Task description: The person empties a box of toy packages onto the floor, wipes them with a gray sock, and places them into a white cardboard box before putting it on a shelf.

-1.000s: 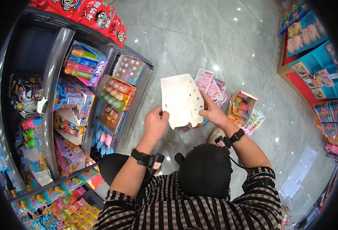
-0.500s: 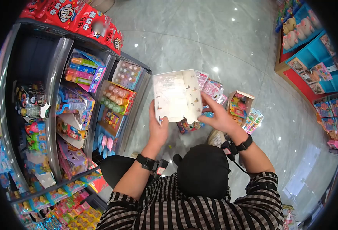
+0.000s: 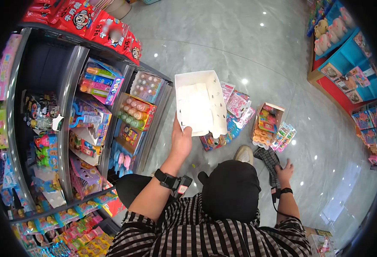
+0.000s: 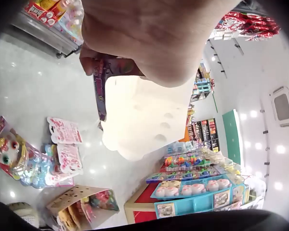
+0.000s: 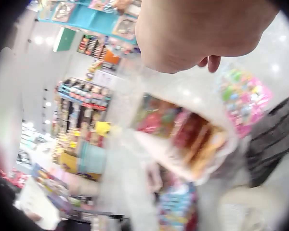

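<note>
My left hand [image 3: 181, 143] grips the near left edge of a white open cardboard box [image 3: 195, 83], its thumb inside the rim. The box's pale inside faces up, with small dark slots along one wall. In the left wrist view a printed purple outer side [image 4: 100, 91] of the box shows beside the fingers. My right hand [image 3: 285, 170] is away from the box, low on the right, holding nothing visible, its fingers spread beside a dark checked cloth [image 3: 269, 159]. Ahead of it on the floor stands a small open box [image 3: 278, 112] of colourful packs.
Pink and white packets [image 3: 239, 105] and other colourful packs lie on the grey floor under the white box. Flat toy packs [image 3: 285, 136] lie beside the small box. Stocked shelves [image 3: 73, 77] rise on the left, with red bags [image 3: 83, 19] on top. A display stand [image 3: 332, 77] is at right.
My right hand has let go of the white box and moved down and right, near the checked cloth. My left hand keeps hold of the box, which has tilted slightly.
</note>
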